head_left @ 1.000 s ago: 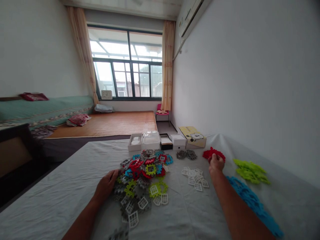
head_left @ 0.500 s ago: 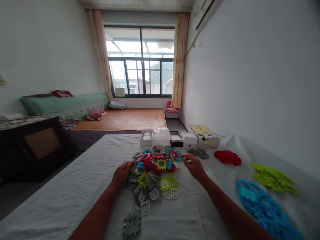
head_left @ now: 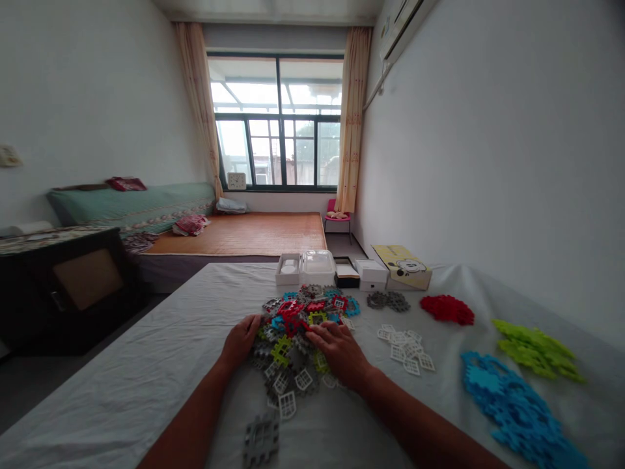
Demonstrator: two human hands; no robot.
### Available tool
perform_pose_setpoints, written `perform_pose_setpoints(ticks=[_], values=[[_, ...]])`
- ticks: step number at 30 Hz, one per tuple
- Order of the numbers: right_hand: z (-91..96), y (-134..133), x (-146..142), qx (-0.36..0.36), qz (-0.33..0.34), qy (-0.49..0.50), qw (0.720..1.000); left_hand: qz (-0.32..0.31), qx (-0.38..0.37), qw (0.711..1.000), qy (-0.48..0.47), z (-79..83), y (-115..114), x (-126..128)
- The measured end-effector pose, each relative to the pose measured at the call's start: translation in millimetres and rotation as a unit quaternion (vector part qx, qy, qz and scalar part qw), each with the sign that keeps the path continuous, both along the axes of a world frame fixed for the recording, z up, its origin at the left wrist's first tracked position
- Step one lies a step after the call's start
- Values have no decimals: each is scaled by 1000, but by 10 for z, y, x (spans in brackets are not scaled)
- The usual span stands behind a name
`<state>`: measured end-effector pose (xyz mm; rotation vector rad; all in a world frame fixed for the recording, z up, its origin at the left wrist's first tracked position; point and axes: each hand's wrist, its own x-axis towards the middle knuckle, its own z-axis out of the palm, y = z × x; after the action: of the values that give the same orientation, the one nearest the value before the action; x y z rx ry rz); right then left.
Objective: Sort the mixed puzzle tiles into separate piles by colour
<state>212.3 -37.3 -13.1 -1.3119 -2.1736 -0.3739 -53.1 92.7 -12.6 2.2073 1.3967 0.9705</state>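
Observation:
A mixed heap of flat plastic interlocking pieces (head_left: pixel 297 319), red, blue, green, grey and white, lies on the sheet-covered table (head_left: pixel 146 378). My left hand (head_left: pixel 240 340) rests at the heap's left edge, fingers curled against the pieces. My right hand (head_left: pixel 339 352) lies flat on the heap's right side, fingers stretched out over green and white pieces. Sorted groups lie to the right: white pieces (head_left: pixel 405 342), grey pieces (head_left: pixel 388 300), red pieces (head_left: pixel 446 309), green pieces (head_left: pixel 534 348) and blue pieces (head_left: pixel 517 407).
Several small boxes (head_left: pixel 317 267) and a yellow cartoon box (head_left: pixel 403 266) stand along the table's far edge. A lone grey piece (head_left: pixel 262 438) lies near me. A dark cabinet (head_left: pixel 73 286) stands left; a bed platform (head_left: pixel 234 238) and window lie beyond.
My right hand came back from the red pile at the right and now lies on the mixed heap. My left hand stayed at the heap's left edge.

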Motion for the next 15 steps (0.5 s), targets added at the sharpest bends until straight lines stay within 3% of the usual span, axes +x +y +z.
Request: perform_pose_setpoints(ticks=[4,9,12,15], values=[[107,-50,13,-12,19,114,993,2,-5,1000,1,-6,7,-6],[183,1,244,-73,-29,340,937,-9,-21,1000,-5,-34,46,-31],[142,111,713,-51,-104,429,896,-9,-32,999,0,-26,65,-32],[72,174,1403,15,-195,481,855,-2,-37,999,5,-16,78,-29]])
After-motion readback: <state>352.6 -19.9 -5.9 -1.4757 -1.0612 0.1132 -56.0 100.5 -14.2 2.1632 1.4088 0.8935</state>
